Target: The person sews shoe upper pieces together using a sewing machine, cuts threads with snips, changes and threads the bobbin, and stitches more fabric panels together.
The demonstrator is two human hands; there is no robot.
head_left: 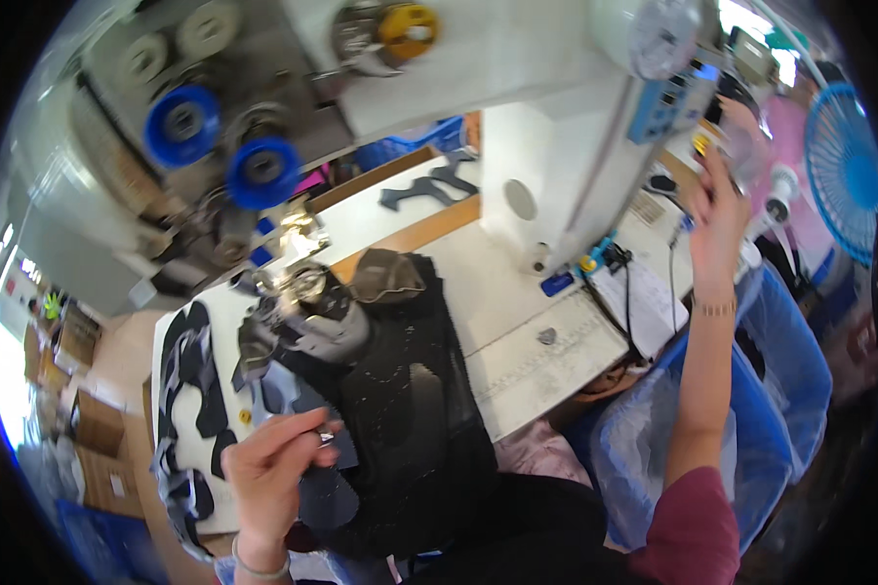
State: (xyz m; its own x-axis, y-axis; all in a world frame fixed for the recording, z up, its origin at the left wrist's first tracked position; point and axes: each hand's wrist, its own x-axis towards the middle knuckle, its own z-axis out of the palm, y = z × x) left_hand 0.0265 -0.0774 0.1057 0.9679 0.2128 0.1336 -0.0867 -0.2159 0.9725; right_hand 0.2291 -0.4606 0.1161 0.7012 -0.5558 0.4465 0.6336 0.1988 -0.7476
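Machine (pixel 556 146) white, smooth, hard-surfaced, with a boxy column; its post (pixel 330 330) grey and rounded, gleaming metal at the top. Two blue discs (pixel 182 122), round and dished, at upper left. Brown cloth (pixel 385 276) soft, bunched, just beside the post. Black cloth (pixel 410 409) broad, matte, flecked with pale bits, on the near side of the white table (pixel 488 292). Dark cutouts (pixel 197 370) flat, curved, narrow-limbed, spread at left. Bins (pixel 644 458) blue, lined with wrinkled translucent film. Fan (pixel 844 171) round, ribbed, light blue. Metal part (pixel 326 438): small, silvery, shiny, apparently rounded; finer detail too small to read. Position: at the fingertips of the left hand (pixel 271 466), above the left side of the black cloth. Left fingers curled, thumb and forefinger pinching the part. Right hand (pixel 720 210) well apart, raised toward the table's right end, fingers bent, near a yellow piece (pixel 700 144); cannot tell whether they grip it
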